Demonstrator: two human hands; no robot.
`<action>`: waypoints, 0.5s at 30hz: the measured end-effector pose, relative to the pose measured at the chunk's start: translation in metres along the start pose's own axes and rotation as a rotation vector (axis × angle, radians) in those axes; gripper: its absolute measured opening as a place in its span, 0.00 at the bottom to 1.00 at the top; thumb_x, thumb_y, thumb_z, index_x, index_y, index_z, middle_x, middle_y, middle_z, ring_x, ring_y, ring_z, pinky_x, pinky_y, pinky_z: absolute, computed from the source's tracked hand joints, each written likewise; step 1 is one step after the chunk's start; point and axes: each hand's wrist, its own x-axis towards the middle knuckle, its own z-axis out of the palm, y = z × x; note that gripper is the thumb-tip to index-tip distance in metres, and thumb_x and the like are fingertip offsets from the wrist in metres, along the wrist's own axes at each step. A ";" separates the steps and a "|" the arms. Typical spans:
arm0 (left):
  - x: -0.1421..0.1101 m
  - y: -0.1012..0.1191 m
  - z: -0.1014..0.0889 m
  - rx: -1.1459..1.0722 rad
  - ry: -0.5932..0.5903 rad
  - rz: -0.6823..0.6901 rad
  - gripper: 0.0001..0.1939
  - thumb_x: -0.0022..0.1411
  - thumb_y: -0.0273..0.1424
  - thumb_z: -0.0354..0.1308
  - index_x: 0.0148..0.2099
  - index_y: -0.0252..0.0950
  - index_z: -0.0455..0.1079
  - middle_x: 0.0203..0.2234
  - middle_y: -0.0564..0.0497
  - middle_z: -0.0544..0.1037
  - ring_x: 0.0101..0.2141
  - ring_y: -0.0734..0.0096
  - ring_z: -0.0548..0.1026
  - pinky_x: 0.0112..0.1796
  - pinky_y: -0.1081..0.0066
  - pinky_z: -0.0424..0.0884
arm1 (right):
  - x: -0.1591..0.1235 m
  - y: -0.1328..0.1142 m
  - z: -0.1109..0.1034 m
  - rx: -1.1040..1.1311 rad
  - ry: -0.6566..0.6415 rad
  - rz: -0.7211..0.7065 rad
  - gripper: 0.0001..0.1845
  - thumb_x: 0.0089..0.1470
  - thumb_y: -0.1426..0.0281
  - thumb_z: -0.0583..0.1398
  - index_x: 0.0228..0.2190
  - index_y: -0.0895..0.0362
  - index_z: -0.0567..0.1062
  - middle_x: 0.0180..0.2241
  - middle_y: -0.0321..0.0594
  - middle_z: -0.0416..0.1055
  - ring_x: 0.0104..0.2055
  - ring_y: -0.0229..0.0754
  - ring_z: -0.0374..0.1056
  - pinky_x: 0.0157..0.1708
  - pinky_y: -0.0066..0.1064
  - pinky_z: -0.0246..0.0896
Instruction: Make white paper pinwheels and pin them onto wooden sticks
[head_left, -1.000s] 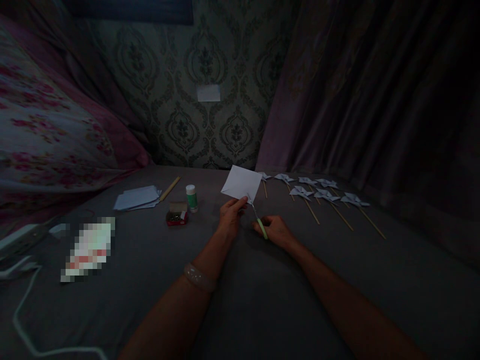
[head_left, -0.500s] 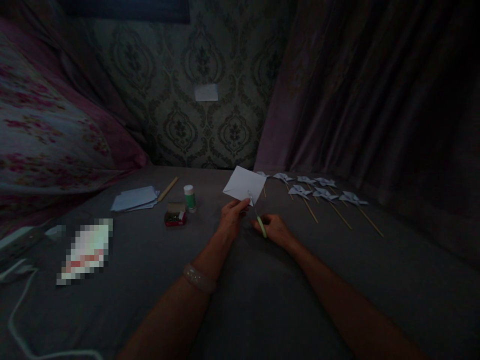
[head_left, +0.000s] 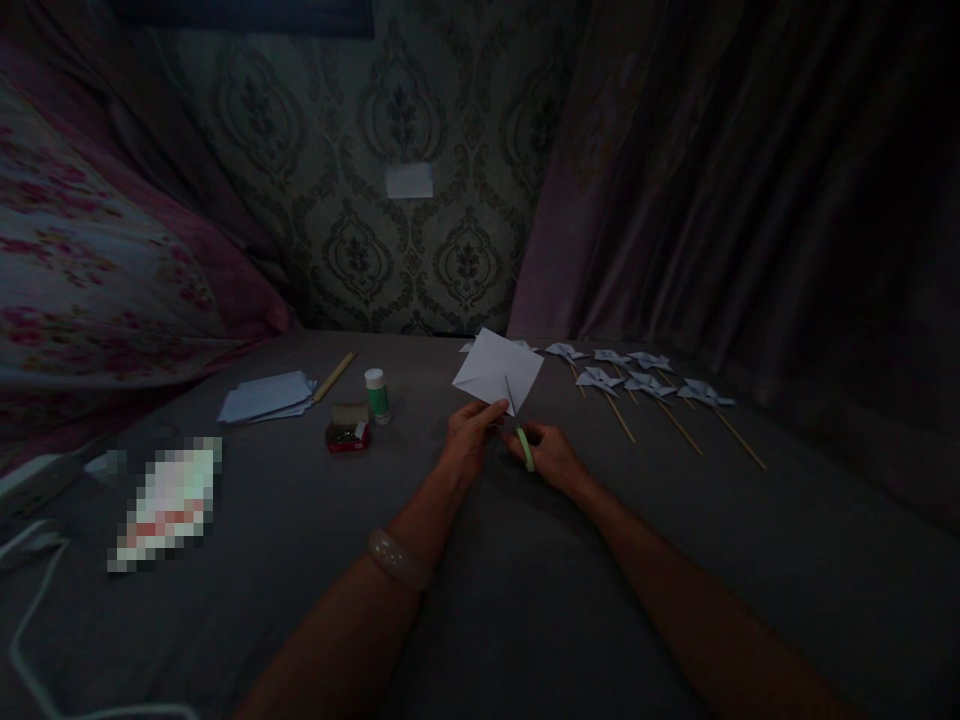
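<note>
A white square of paper (head_left: pixel 495 362) is held up over the grey cloth, one corner toward me. My left hand (head_left: pixel 474 428) pinches it near that lower corner, thumb on top. In my right hand (head_left: pixel 549 452) is a pair of scissors (head_left: pixel 527 450) with light green handles, fingers closed round them. The blades are at the paper's lower corner, and a dark slit runs from there toward its middle. Beyond and right of my hands lie several paper pinwheels (head_left: pixel 600 379) on thin wooden sticks.
Left of my hands stand a glue stick (head_left: pixel 378 397) and an open red box of small metal pieces (head_left: pixel 346 436). Farther left lie a stack of white paper (head_left: pixel 266 397) and wooden sticks (head_left: pixel 334 377). A white cable (head_left: pixel 30 620) and power strip (head_left: pixel 37 482) are at the left edge.
The paper and my left hand have shifted slightly right. The scissors have moved back from the paper's middle toward its lower corner, and a slit now shows.
</note>
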 end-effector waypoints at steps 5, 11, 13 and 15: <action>0.000 0.001 0.000 -0.009 0.006 -0.010 0.14 0.36 0.35 0.71 0.20 0.33 0.70 0.17 0.52 0.71 0.21 0.77 0.67 0.24 0.74 0.59 | 0.000 0.000 0.001 0.059 0.015 0.006 0.15 0.41 0.58 0.60 0.18 0.59 0.70 0.19 0.34 0.65 0.23 0.35 0.58 0.23 0.27 0.52; 0.000 0.002 0.000 -0.041 -0.006 -0.022 0.14 0.36 0.34 0.71 0.19 0.33 0.70 0.17 0.53 0.70 0.21 0.78 0.67 0.24 0.74 0.59 | 0.000 -0.001 0.001 0.089 0.004 0.041 0.16 0.39 0.58 0.60 0.17 0.58 0.68 0.17 0.32 0.61 0.21 0.33 0.55 0.21 0.27 0.49; 0.000 0.002 0.001 -0.053 -0.005 -0.020 0.14 0.36 0.34 0.71 0.19 0.33 0.70 0.17 0.53 0.70 0.21 0.78 0.66 0.24 0.74 0.59 | -0.001 -0.002 0.001 0.101 0.004 0.047 0.17 0.38 0.57 0.60 0.17 0.58 0.68 0.17 0.32 0.61 0.21 0.33 0.55 0.21 0.27 0.49; -0.001 0.002 0.001 -0.066 -0.004 -0.023 0.15 0.35 0.34 0.72 0.19 0.33 0.69 0.16 0.53 0.70 0.20 0.79 0.66 0.23 0.74 0.58 | -0.001 -0.002 0.002 0.107 0.003 0.045 0.17 0.38 0.57 0.60 0.16 0.58 0.67 0.16 0.32 0.61 0.20 0.33 0.54 0.21 0.27 0.49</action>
